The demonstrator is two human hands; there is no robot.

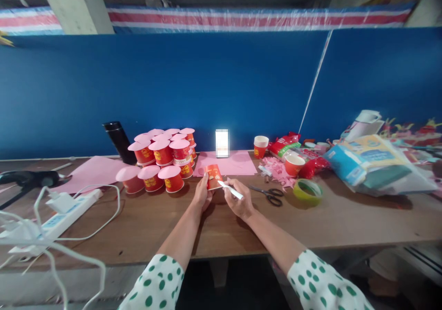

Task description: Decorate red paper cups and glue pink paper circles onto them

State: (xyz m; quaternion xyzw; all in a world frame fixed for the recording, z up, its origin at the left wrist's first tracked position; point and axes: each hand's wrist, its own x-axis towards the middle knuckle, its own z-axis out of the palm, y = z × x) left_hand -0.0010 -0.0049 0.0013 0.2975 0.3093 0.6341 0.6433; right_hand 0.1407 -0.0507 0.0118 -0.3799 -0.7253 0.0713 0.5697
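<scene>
My left hand [202, 193] is closed around the side of a red paper cup [213, 174] with a printed pattern, held over the table's middle. In my right hand [239, 200] is a white pen-like tube [232, 190], gripped between the fingers. Its tip is at the cup's right side; whether it touches I cannot tell. Behind the cup lies a sheet of pink paper [238, 163]. To the left stand several stacked red cups [172, 183], each of the upper ones topped with a pink paper disc [171, 171]. Black-handled scissors [272, 197] lie right of my right hand.
Right are yellow-green tape [307, 192], a cup on pink paper scraps [276, 169], a cup stack [260, 147] and a plastic-wrapped pack [376, 163]. Left are a power strip [69, 215] with loose cables and a black bottle [118, 140]. A blue partition [214, 80] closes the back.
</scene>
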